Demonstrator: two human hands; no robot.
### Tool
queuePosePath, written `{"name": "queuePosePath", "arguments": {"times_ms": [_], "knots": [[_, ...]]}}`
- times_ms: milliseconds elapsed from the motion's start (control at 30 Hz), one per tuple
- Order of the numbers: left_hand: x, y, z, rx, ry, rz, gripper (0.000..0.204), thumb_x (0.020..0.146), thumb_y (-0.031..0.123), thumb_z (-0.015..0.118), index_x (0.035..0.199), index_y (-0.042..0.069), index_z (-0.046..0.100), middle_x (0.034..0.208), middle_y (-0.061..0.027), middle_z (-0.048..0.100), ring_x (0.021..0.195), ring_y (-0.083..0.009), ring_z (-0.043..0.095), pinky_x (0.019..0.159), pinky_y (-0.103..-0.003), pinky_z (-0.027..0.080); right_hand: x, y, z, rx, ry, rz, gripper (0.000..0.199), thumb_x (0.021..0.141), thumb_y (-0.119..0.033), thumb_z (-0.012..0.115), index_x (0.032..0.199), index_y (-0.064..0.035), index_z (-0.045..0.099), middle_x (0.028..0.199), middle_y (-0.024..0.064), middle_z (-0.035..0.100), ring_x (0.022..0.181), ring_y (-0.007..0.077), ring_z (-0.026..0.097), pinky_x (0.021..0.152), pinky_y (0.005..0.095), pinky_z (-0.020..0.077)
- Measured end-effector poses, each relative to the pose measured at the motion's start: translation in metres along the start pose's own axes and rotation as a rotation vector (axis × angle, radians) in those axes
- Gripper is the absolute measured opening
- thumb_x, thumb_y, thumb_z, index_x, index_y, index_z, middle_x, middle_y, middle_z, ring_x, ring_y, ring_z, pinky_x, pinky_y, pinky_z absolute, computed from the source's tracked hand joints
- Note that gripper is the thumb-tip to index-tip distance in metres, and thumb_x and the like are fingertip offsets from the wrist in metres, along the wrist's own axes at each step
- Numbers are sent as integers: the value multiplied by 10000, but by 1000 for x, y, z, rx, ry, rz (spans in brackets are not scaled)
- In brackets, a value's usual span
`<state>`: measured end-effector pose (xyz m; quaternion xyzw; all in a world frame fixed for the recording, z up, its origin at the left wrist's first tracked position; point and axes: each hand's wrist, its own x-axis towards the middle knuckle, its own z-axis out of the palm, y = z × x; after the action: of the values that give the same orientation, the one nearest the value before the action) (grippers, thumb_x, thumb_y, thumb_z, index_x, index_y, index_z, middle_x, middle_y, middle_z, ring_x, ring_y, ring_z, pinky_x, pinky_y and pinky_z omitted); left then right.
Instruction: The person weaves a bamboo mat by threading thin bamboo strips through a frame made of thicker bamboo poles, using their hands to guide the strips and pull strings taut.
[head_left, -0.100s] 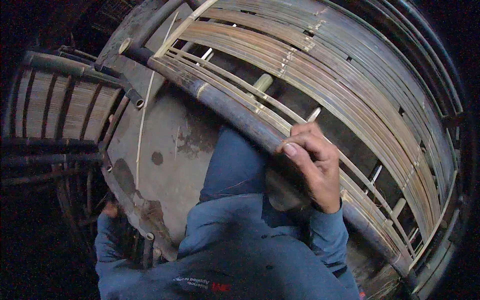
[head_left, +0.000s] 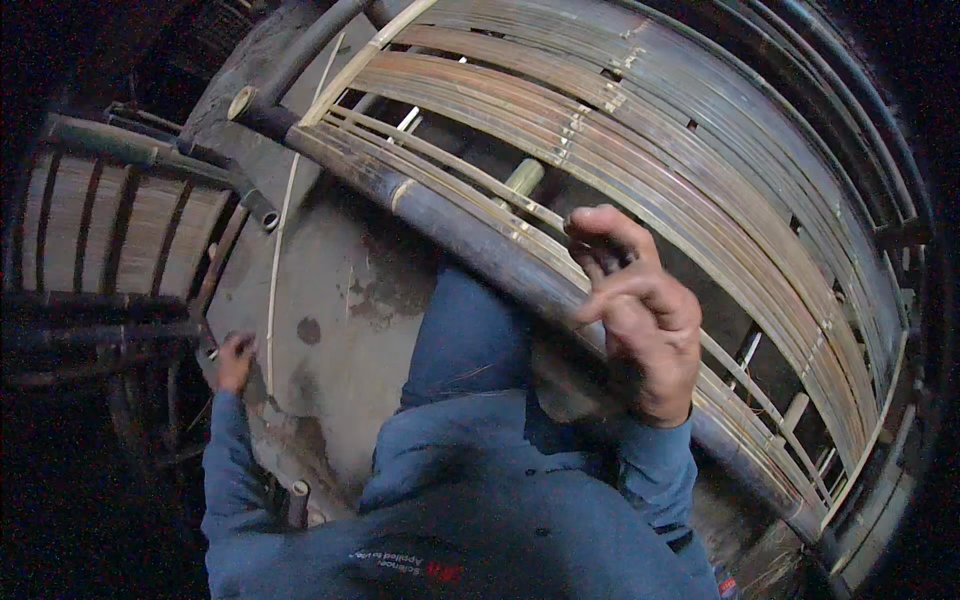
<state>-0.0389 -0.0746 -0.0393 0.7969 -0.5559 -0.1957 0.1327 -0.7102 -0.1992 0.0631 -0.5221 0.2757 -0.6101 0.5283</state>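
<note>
A bamboo bench or bed frame stretches across the right, with a thick dark bamboo pole (head_left: 455,235) along its near edge and split slats (head_left: 620,110) behind it. My right hand (head_left: 650,320) is raised just over that pole, fingers curled but apart, and nothing shows in them. Two narrow loose-looking strips (head_left: 455,155) run between pole and slats, passing behind this hand. At the left, my left hand (head_left: 236,362) is low over the floor, thumb and fingers seemingly apart. It is nearest to a long thin pale bamboo strip (head_left: 276,270) lying there.
A second slatted bamboo piece (head_left: 130,225) stands at the left, its pole ends (head_left: 265,218) jutting toward the middle. Grey, stained floor (head_left: 345,300) shows between the two pieces. My knee (head_left: 465,335) is beneath the near pole. Both far sides are dark.
My right hand has let go of the pole's edge, lifting slightly with its fingers spreading. My left hand has come up from the dark lower left toward the pale strip.
</note>
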Motion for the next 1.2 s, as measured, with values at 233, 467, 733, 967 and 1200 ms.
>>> {"name": "queuePosePath", "arguments": {"times_ms": [233, 467, 733, 967, 1200], "knots": [[222, 276, 54, -183, 331, 726, 222, 925, 181, 679, 1080, 27, 717, 1044, -150, 697, 1004, -296, 666, 898, -378, 500, -19, -31, 36, -143, 345, 300, 432, 981, -413, 630, 763, -86, 450, 689, 67, 471, 629, 223, 513, 875, 497, 507], [328, 299, 75, -82, 17, 861, 180, 895, 177, 693, 970, 20, 740, 969, -173, 702, 918, -348, 674, 811, -416, 521, -6, -17, 59, -92, 432, 66, 358, 1001, -309, 614, 767, -43, 563, 707, 122, 580, 580, 244, 585, 666, 415, 537], [337, 313, 97, -92, 127, 820, 260, 827, 300, 772, 942, 66, 771, 917, -171, 713, 888, -373, 678, 792, -450, 535, 116, 64, 150, -765, -270, 248, 391, 897, 4, 598, 1285, 8, 638, 1166, 215, 701, 1067, 320, 702, 931, 385, 532], [338, 316, 103, -3, 201, 613, 245, 856, 313, 740, 889, 74, 783, 926, -183, 724, 879, -384, 693, 795, -467, 546, 123, 123, 189, -694, -365, 381, 371, 880, 54, 572, 1215, -31, 437, 986, 273, 636, 906, 491, 647, 742, 507, 518], [297, 335, 90, -554, 144, 945, 250, 800, 166, 778, 1029, 94, 707, 1007, -104, 675, 947, -307, 662, 814, -394, 553, 142, 138, 154, -1000, -234, 306, 285, 821, 51, 608, 1078, -25, 511, 839, 266, 612, 830, 491, 640, 678, 497, 496]]}}
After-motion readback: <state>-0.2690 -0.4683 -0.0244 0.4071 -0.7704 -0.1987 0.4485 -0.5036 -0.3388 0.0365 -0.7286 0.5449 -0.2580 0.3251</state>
